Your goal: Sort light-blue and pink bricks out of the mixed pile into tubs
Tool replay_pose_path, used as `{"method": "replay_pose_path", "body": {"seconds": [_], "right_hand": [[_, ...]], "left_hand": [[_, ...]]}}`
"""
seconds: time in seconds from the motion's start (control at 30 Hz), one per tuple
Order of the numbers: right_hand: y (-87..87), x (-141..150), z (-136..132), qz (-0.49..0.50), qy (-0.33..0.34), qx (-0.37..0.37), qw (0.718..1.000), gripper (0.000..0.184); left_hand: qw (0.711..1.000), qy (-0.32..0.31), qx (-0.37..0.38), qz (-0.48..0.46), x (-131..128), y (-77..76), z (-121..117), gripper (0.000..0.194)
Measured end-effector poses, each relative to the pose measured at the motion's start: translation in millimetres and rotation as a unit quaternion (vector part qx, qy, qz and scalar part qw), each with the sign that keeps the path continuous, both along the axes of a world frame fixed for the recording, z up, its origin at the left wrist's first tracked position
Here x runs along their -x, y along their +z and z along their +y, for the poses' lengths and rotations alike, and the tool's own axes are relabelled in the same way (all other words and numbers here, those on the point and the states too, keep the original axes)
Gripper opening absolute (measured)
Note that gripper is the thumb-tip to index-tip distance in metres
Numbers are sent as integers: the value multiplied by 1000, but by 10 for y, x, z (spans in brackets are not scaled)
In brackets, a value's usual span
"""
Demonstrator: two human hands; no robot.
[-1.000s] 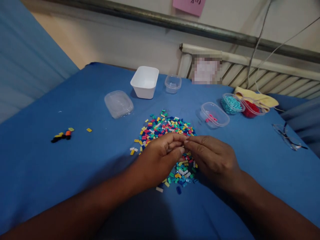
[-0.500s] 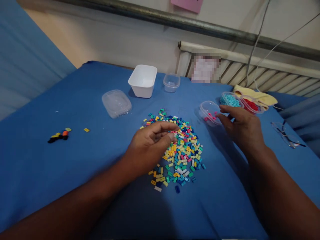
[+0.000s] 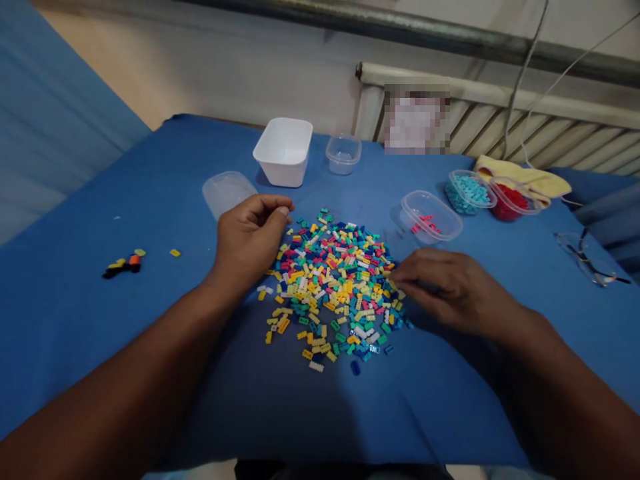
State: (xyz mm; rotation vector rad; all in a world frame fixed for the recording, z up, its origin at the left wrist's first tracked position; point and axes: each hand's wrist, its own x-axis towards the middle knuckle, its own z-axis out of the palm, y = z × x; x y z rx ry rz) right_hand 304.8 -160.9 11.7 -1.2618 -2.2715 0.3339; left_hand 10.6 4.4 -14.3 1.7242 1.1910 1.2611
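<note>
A loose heap of small toy building bricks in yellow, green, blue, pink and white is spread on the blue cloth. At its upper left edge, my left hand is closed, its thumb against the curled fingers; anything between them is hidden. My right hand reaches the heap's right edge with fingertips pressed together, and what they pinch cannot be made out. Just beyond that hand, a clear plastic tub holds several pink bricks.
Behind the heap are a white bin, a small clear tub and a clear lid. Tubs of turquoise bricks and red bricks stand right, by a yellow cloth and eyeglasses. Black-and-yellow pieces lie left.
My right hand has moved from the tub of pink bricks down and left to the heap. My left hand has shifted left and up from over the heap to its edge.
</note>
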Motion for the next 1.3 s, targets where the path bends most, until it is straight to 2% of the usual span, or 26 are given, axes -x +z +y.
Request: {"method": "replay_pose_path", "body": {"seconds": [0.07, 0.13, 0.27, 0.43, 0.6, 0.77, 0.87, 1.07, 1.3], "right_hand": [[-1, 134, -37, -2, 58, 47, 997, 15], [-5, 232, -67, -26, 76, 77, 994, 18], [-13, 306, -103, -89, 45, 91, 991, 19], [-7, 284, -120, -115, -10, 118, 986, 19], [-7, 332, -146, -121, -24, 122, 985, 21], [32, 410, -180, -179, -44, 145, 972, 15], [53, 425, -199, -198, -44, 154, 967, 19], [40, 439, -217, -211, -27, 130, 969, 24], [55, 352, -192, -111, -54, 57, 991, 8]], "left_hand": [[1000, -5, 2, 4, -7, -30, -2, 17], [1000, -4, 4, 8, -15, -30, -21, 17], [999, -6, 22, 29, -29, 6, -67, 18], [998, -4, 30, 49, -35, 6, -82, 20], [998, -6, 34, 59, -45, -9, -90, 20], [996, -4, 36, 76, -61, 16, -141, 20], [997, -13, 28, 74, -63, 21, -160, 21], [996, -20, 31, 75, -58, 11, -170, 22], [997, -14, 29, 76, -55, 12, -171, 22]]}}
